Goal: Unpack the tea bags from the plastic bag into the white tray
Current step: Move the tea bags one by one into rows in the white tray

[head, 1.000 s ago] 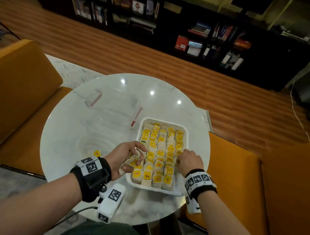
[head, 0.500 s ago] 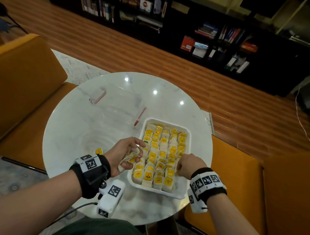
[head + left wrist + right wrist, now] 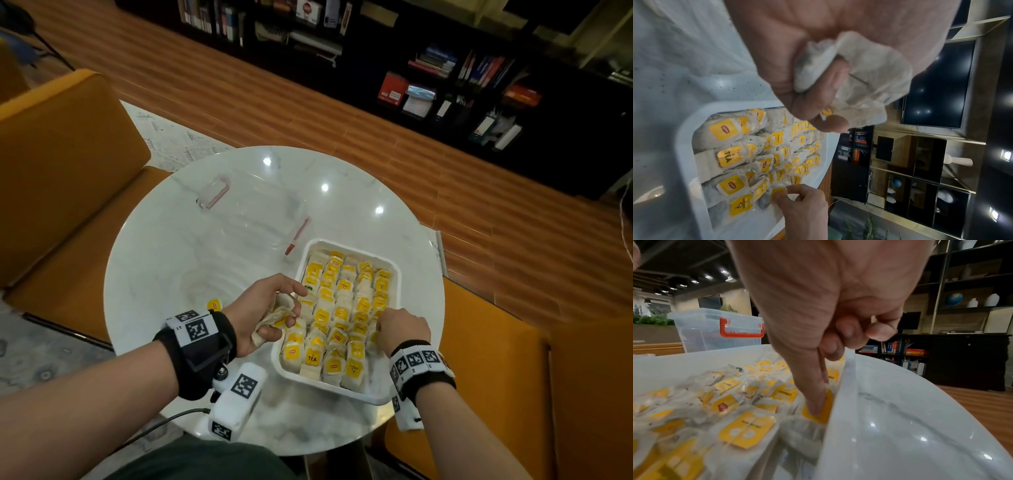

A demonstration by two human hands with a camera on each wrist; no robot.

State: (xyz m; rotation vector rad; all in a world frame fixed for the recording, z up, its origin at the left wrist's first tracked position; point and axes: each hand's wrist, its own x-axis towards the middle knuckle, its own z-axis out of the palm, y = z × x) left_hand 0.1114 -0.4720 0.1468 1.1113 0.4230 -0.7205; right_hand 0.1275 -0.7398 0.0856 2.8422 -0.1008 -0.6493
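The white tray (image 3: 329, 385) sits on the right of the round table, packed with rows of tea bags (image 3: 342, 308) with yellow tags. My left hand (image 3: 287, 308) hovers at the tray's left rim and grips a bunch of crumpled tea bags (image 3: 274, 313). The left wrist view shows that bunch (image 3: 865, 68) squeezed in the left hand (image 3: 828, 91) above the tray (image 3: 682, 133). My right hand (image 3: 385, 322) is at the tray's right wall (image 3: 840, 402), where the right hand (image 3: 818, 402) pinches a yellow-tagged tea bag (image 3: 826, 412). What looks like a flat clear plastic bag (image 3: 202, 281) lies left of the tray.
A clear plastic box (image 3: 253, 212) with red latches stands behind the tray, also in the right wrist view as the clear box (image 3: 715, 331). One loose yellow-tagged tea bag (image 3: 214, 304) lies on the marble table (image 3: 164, 246). Orange chairs (image 3: 61, 164) flank the table.
Only the head view has shifted. Both hands keep their places at the tray, the left with its bunch, the right at the right wall.
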